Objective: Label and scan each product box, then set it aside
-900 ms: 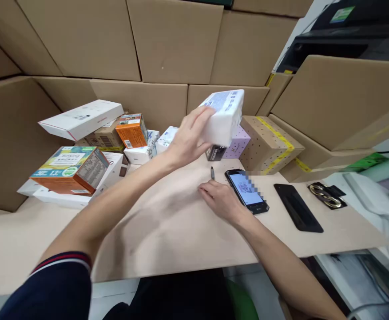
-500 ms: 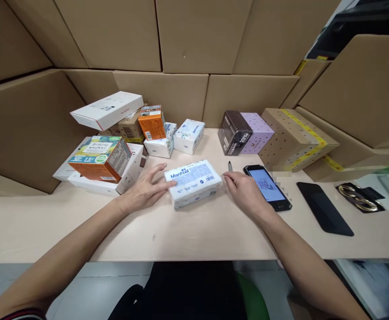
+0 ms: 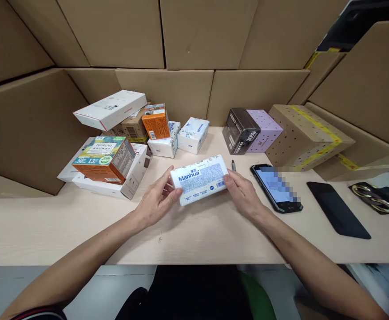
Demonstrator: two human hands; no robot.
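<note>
A white and blue tissue pack (image 3: 201,180) marked "Manhua" is held between both hands, its printed face tilted toward me. My left hand (image 3: 157,198) grips its left end, the thumb on the front and the fingers curled behind. On the right end, my right hand (image 3: 243,191) is closed with its thumb on the printed face near the barcode. A pen (image 3: 233,166) lies on the table just beyond my right hand. To the right of that hand rests a phone (image 3: 276,189) with its screen lit.
Boxes pile up at the left, among them an orange and green "Binking" box (image 3: 103,158) and a white flat box (image 3: 111,109). Two more tissue packs (image 3: 193,135) stand behind. Dark brown (image 3: 239,131), lilac (image 3: 264,131) and cardboard (image 3: 307,135) boxes line the right. A black slab (image 3: 337,209) lies near scissors (image 3: 376,198).
The tissue pack has been lifted and its printed face tipped toward me. My right hand has come onto its right end, and my left hand has closed around the left end.
</note>
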